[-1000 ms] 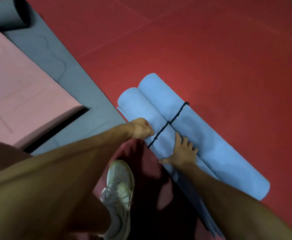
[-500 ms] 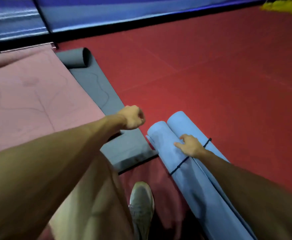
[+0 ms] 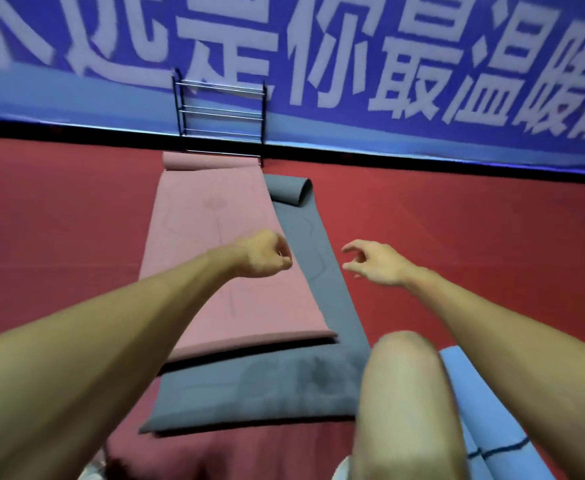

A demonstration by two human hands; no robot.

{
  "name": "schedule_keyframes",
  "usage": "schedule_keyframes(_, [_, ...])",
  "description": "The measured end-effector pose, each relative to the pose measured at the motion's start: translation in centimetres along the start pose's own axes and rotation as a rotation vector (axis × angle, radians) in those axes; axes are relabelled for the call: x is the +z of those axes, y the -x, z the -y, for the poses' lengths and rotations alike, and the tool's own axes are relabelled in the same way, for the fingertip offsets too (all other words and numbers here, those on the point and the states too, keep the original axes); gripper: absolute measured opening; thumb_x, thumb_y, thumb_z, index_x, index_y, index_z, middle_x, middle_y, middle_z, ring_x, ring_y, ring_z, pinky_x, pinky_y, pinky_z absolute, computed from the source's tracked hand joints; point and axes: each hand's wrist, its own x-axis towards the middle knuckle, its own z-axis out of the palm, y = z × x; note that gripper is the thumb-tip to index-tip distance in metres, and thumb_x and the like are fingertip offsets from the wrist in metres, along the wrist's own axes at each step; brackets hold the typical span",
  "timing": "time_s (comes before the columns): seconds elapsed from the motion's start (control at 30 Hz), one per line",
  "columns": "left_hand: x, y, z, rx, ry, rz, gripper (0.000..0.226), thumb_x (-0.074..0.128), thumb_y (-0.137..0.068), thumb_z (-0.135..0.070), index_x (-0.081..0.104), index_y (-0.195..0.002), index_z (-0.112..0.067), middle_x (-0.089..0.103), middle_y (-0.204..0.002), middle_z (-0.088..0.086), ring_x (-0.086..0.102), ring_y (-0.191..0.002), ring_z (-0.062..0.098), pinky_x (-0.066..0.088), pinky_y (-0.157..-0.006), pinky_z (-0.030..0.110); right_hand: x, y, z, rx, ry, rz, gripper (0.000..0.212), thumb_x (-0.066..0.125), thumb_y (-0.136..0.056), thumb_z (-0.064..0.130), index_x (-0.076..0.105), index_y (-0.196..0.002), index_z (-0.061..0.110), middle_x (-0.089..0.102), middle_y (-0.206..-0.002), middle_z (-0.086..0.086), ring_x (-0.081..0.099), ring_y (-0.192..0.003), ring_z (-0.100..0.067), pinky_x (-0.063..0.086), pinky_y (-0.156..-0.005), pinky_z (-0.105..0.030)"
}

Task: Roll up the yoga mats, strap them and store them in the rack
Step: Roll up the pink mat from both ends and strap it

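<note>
While my left hand [image 3: 267, 252] made an empty fist and my right hand [image 3: 376, 263] hung loosely spread, the strapped blue mat [image 3: 485, 431] lay at five o'clock from the right hand, untouched; the banner [image 3: 492, 140] read "你最温暖".

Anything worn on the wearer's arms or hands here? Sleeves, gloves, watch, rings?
Nothing worn shows. The left forearm and right forearm are bare to the frame edge, with no sleeves. The left hand and right hand have no gloves, watch, band or ring visible; blur could hide something small.
</note>
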Motion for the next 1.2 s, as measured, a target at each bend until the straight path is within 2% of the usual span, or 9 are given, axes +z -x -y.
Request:
schedule_keyframes(0.1, [-1.5, 2.3, 3.7, -0.029, -0.008, -0.002, 0.021, 0.055, -0.089, -0.016, 0.070, -0.103, -0.012, 0.068, -0.103, 0.002, 0.057, -0.090, 0.015, 0.041, -0.074, 0.019, 1.5, -1.9, 5.3, -0.132, 0.138, 0.111, 0.040, 0.062, -0.092, 0.029, 0.056, -0.130, 0.017, 0.067, -0.100, -0.002, 0.061, -0.092, -0.019, 0.042, -0.081, -0.024])
schedule_keyframes(0.2, [-1.5, 3.1, 8.2, -0.130, 0.023, -0.004, 0.023, 0.055, -0.090, -0.015, 0.071, -0.104, -0.011, 0.069, -0.106, 0.003, 0.061, -0.095, 0.017, 0.043, -0.077, 0.020, 4.4, -4.2, 8.9, -0.221, 0.224, 0.239, 0.040, 0.059, -0.093, 0.028, 0.055, -0.131, 0.016, 0.066, -0.118, -0.005, 0.058, -0.109, -0.022, 0.039, -0.087, -0.024])
schedule_keyframes(0.3, [-0.1, 2.6, 12.8, -0.247, 0.062, 0.023, 0.022, 0.054, -0.090, -0.014, 0.071, -0.103, -0.011, 0.070, -0.100, 0.003, 0.062, -0.093, 0.018, 0.045, -0.078, 0.022, 8.1, -6.7, 10.4, -0.263, 0.216, 0.287, 0.038, 0.057, -0.093, 0.029, 0.056, -0.130, 0.017, 0.065, -0.120, -0.004, 0.056, -0.113, -0.023, 0.040, -0.094, -0.029])
schedule_keyframes(0.4, [2.6, 1.9, 16.2, -0.323, 0.080, 0.089, 0.022, 0.052, -0.088, -0.012, 0.071, -0.100, -0.013, 0.068, -0.087, -0.001, 0.060, -0.083, 0.015, 0.044, -0.072, 0.022, 11.8, -9.3, 10.2, -0.252, 0.181, 0.341, 0.037, 0.057, -0.093, 0.031, 0.057, -0.128, 0.019, 0.064, -0.120, -0.002, 0.055, -0.114, -0.023, 0.041, -0.094, -0.029])
schedule_keyframes(0.57, [8.7, -0.3, 20.9, -0.369, 0.071, 0.176, 0.024, 0.052, -0.089, -0.012, 0.070, -0.105, -0.010, 0.070, -0.105, 0.003, 0.060, -0.100, 0.018, 0.044, -0.081, 0.021, 18.6, -12.9, 7.1, -0.190, 0.180, 0.451, 0.037, 0.056, -0.093, 0.029, 0.057, -0.128, 0.019, 0.062, -0.123, -0.003, 0.053, -0.114, -0.022, 0.040, -0.093, -0.028])
schedule_keyframes(0.7, [13.6, -2.0, 23.8, -0.403, 0.094, 0.198, 0.020, 0.054, -0.088, -0.015, 0.070, -0.100, -0.014, 0.071, -0.103, 0.005, 0.062, -0.099, 0.022, 0.045, -0.081, 0.025, 24.5, -14.8, 3.5, -0.147, 0.196, 0.537, 0.039, 0.052, -0.090, 0.018, 0.057, -0.129, 0.019, 0.061, -0.127, -0.006, 0.053, -0.117, -0.024, 0.039, -0.097, -0.027])
schedule_keyframes(0.93, [23.0, -4.6, 27.1, -0.415, -0.015, 0.146, 0.030, 0.051, -0.094, -0.038, 0.059, -0.115, -0.018, 0.054, -0.116, 0.004, 0.054, -0.110, 0.025, 0.043, -0.091, 0.035, 33.9, -15.8, -3.0, -0.213, 0.167, 0.449, 0.036, 0.046, -0.095, 0.019, 0.052, -0.130, 0.021, 0.045, -0.125, -0.005, 0.042, -0.121, -0.028, 0.036, -0.105, -0.040])
schedule_keyframes(1.07, [27.3, -5.2, 27.4, -0.340, -0.282, 0.189, 0.025, 0.044, -0.098, -0.034, 0.050, -0.112, -0.014, 0.053, -0.118, 0.007, 0.049, -0.113, 0.029, 0.038, -0.086, 0.037, 36.9, -15.7, -4.3, -0.284, 0.165, 0.335, 0.038, 0.046, -0.093, 0.016, 0.054, -0.130, 0.023, 0.048, -0.126, 0.000, 0.042, -0.121, -0.021, 0.037, -0.102, -0.036])
schedule_keyframes(1.2, [30.0, -6.2, 29.0, -0.360, -0.365, 0.035, 0.023, 0.042, -0.098, -0.031, 0.050, -0.113, -0.016, 0.049, -0.117, 0.006, 0.046, -0.112, 0.029, 0.033, -0.089, 0.037, 38.9, -15.5, -4.9, -0.320, 0.282, 0.317, 0.049, 0.048, -0.092, 0.023, 0.042, -0.141, 0.024, 0.045, -0.133, 0.002, 0.040, -0.124, -0.021, 0.034, -0.100, -0.034])
